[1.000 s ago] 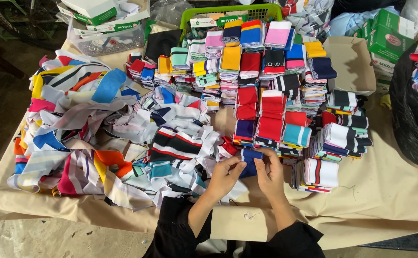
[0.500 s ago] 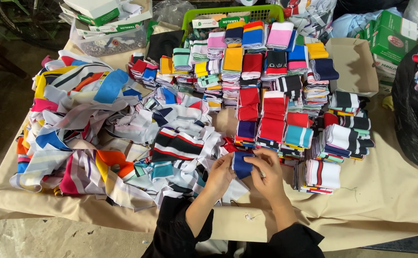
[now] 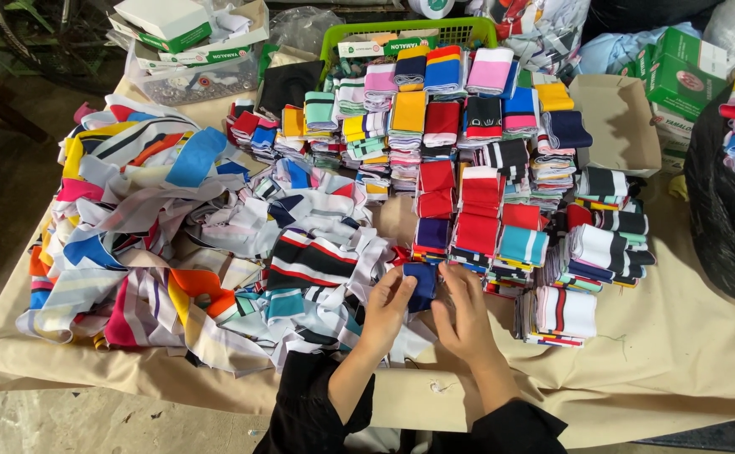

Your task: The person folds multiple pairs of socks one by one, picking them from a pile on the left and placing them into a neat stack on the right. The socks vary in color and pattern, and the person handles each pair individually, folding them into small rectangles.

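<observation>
Two bare hands meet at lower centre over a tan cloth-covered table (image 3: 704, 353). Biggest thing on it: loose heap of striped fabric strips (image 3: 174, 244) filling the left half. Right of centre, folded fabric stacks (image 3: 485, 168) in rows, many colours.

Change since a second ago: the dark blue fabric piece (image 3: 422, 282) was lower and partly spread between the hands; now it sits bunched tighter and slightly higher, just under the stack rows at lower centre. Reads as a fold being closed up, though that is a judgement.

Left hand (image 3: 387, 307) pinches the piece's left edge, fingers curled narrow. Right hand (image 3: 466, 313) grips the right side, thumb on top, closed on the cloth.

Containers: black bag (image 3: 725, 210) at right edge, holding folded striped pieces at its top. Green basket (image 3: 409, 34) top centre, cartons and folded pieces in it. Open tan box (image 3: 616, 126) upper right, looks empty inside. Clear plastic tub (image 3: 195, 76) upper left, white-green cartons on top, small bits inside, too small to tell. Green cartons (image 3: 679, 67) far upper right.
</observation>
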